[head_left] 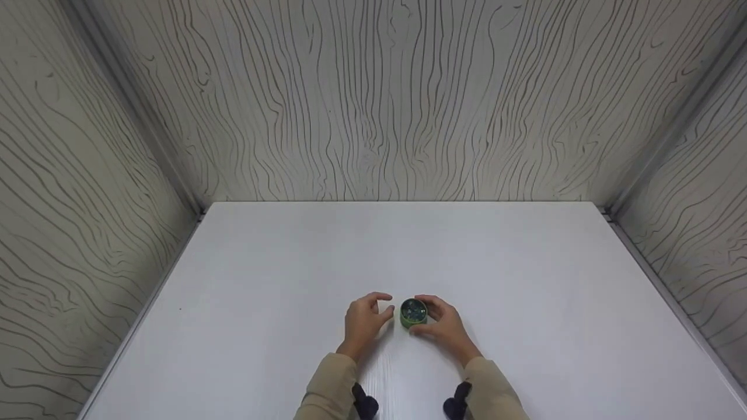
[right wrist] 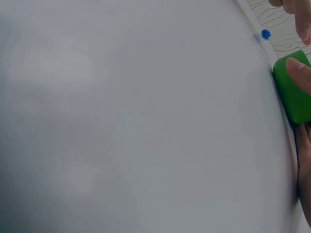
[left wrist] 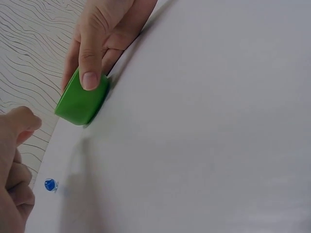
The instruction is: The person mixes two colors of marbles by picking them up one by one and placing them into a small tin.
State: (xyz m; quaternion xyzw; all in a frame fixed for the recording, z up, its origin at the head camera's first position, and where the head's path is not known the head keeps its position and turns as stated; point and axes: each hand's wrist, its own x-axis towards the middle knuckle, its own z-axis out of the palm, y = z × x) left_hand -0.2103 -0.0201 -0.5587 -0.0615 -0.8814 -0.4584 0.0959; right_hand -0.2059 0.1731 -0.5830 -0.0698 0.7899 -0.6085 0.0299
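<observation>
A small round green container stands at the front middle of the white table, with dark, glinting contents inside. My right hand grips its side, the thumb pressed against the green wall in the left wrist view. Just left of the container is my left hand, thumb and index finger bent and apart, with nothing seen between them. A small blue-and-clear glassy piece shows beside the left hand's fingers in the left wrist view; I cannot tell whether they touch. The right wrist view shows that piece beyond the container.
The white table meets a wood-grain patterned back wall. Similar side walls close it in at left and right. Dark wrist-worn devices hang by the beige sleeves.
</observation>
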